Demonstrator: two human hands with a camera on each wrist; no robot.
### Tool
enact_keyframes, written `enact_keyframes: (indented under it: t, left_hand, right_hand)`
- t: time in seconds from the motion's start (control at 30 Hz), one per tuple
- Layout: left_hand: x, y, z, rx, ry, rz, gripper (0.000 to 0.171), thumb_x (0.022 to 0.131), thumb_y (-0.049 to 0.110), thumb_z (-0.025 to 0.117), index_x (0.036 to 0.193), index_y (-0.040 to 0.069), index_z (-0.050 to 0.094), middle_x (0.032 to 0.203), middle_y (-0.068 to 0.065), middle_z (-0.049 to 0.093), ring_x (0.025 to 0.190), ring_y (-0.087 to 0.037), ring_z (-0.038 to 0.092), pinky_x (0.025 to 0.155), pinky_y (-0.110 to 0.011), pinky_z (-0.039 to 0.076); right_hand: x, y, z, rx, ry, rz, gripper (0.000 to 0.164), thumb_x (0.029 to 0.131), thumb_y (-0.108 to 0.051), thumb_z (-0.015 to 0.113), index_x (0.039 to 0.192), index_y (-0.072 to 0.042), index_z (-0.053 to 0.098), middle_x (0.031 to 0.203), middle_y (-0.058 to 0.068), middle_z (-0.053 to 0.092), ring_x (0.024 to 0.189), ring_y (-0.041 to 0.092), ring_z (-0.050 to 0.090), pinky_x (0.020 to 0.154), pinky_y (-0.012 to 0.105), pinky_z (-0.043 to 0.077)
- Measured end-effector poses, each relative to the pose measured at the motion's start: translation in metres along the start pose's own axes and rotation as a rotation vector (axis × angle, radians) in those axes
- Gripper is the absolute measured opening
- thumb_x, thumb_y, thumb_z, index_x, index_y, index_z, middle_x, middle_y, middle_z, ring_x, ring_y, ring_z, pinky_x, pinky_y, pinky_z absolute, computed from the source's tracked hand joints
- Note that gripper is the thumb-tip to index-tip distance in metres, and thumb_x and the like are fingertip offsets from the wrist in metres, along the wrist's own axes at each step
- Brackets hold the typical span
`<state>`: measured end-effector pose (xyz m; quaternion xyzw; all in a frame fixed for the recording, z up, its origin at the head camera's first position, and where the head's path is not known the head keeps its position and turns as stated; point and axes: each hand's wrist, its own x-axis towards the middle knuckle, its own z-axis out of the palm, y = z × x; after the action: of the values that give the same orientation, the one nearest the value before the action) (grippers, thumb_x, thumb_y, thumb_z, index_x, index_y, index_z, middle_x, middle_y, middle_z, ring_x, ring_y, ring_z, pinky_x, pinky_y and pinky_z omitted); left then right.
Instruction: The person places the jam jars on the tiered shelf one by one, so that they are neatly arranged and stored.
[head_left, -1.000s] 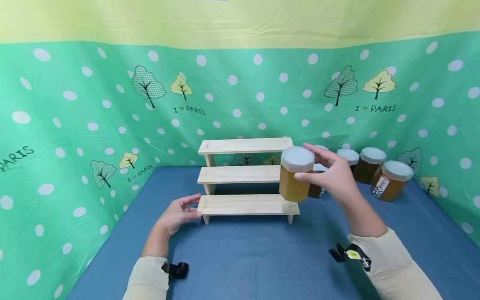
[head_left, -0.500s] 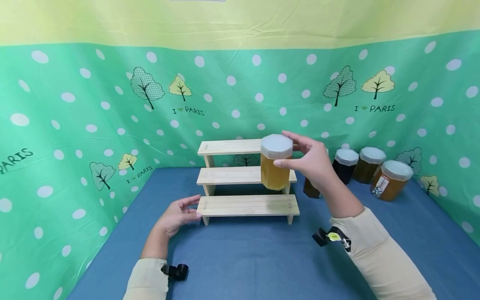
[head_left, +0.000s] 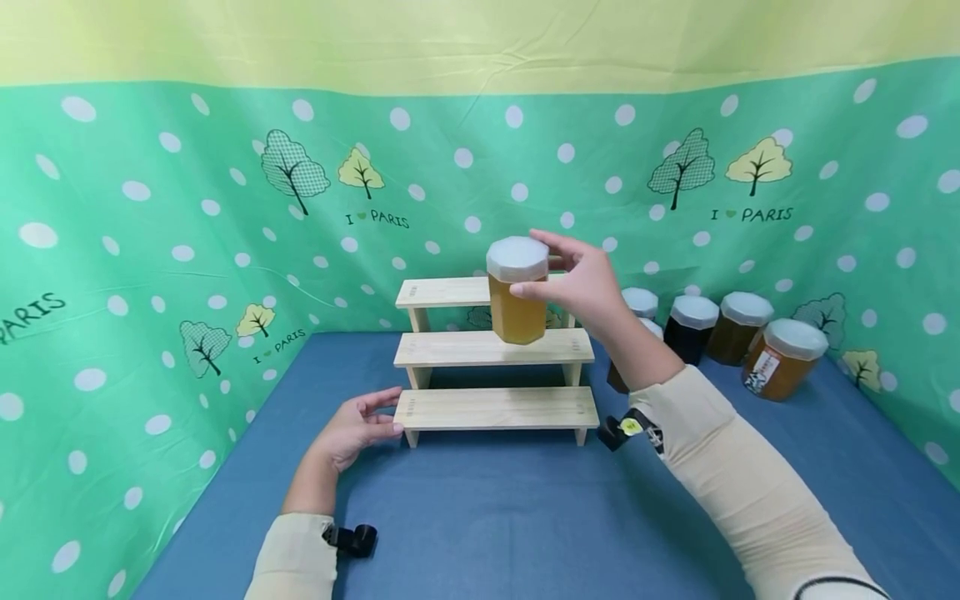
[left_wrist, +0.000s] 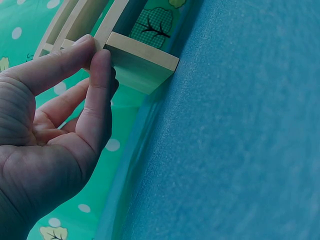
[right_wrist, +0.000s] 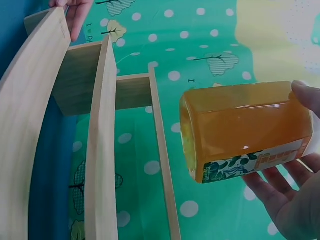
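A honey jar [head_left: 517, 308] with a white lid hangs upright in the air above the middle tier of a three-tier wooden shelf [head_left: 495, 408]. My right hand [head_left: 588, 283] grips it around the lid end from the right. In the right wrist view the jar [right_wrist: 235, 125] shows a printed label and is apart from the boards. At the bottom tier's left end, my left hand [head_left: 356, 432] pinches the board. The left wrist view shows that hand's thumb and index finger on the board's edge, beside a wooden leg [left_wrist: 142, 65].
Several lidded jars stand right of the shelf: an amber one [head_left: 783, 367], a brown one [head_left: 735, 337], a dark one [head_left: 688, 337], and others partly hidden by my right forearm. A blue cloth [head_left: 480, 517] covers the table; a green dotted curtain [head_left: 450, 200] hangs behind.
My right hand has carried the honey jar leftward and upward, from the bottom tier's right end to above the middle tier. The left hand stays on the shelf.
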<state>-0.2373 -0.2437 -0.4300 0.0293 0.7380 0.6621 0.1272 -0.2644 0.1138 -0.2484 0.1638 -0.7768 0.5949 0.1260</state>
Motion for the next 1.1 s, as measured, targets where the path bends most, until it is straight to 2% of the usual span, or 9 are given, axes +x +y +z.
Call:
enact_keyframes:
  t: [0.3,0.5,0.77,1.1]
  left_hand:
    - [0.0,0.0,0.0,0.001,-0.009,0.003,0.073,0.082,-0.006,0.072,0.147,-0.003,0.037,0.142,-0.026,0.042,0.094,-0.018,0.065,0.08,-0.03,0.057]
    - [0.0,0.0,0.0,0.006,-0.012,0.01,0.073,0.082,-0.006,0.072,0.147,-0.004,0.037,0.141,-0.026,0.042,0.094,-0.019,0.064,0.08,-0.031,0.057]
    - [0.0,0.0,0.0,0.011,-0.019,0.02,0.073,0.083,-0.005,0.072,0.147,-0.004,0.037,0.141,-0.026,0.042,0.095,-0.019,0.065,0.081,-0.031,0.057]
    - [0.0,0.0,0.0,0.008,-0.018,0.012,0.072,0.083,-0.006,0.072,0.147,-0.004,0.038,0.141,-0.026,0.042,0.093,-0.019,0.065,0.08,-0.031,0.057]
  right_hand:
    - [0.023,-0.014,0.021,-0.019,-0.019,0.049,0.077,0.068,-0.03,0.091,0.137,-0.026,0.058,0.127,-0.005,0.06,0.112,0.017,0.054,0.085,0.04,0.052]
    - [0.038,-0.019,0.035,0.013,-0.025,0.017,0.076,0.069,-0.028,0.09,0.138,-0.023,0.057,0.127,-0.005,0.061,0.11,0.017,0.054,0.086,0.04,0.052]
    - [0.053,-0.015,0.062,0.061,0.012,-0.034,0.078,0.074,-0.024,0.087,0.143,-0.016,0.051,0.132,-0.002,0.058,0.114,0.018,0.053,0.089,0.037,0.052]
    - [0.072,-0.005,0.092,0.096,0.071,0.026,0.082,0.074,-0.023,0.087,0.145,-0.017,0.048,0.137,-0.002,0.054,0.114,0.017,0.053,0.093,0.031,0.049]
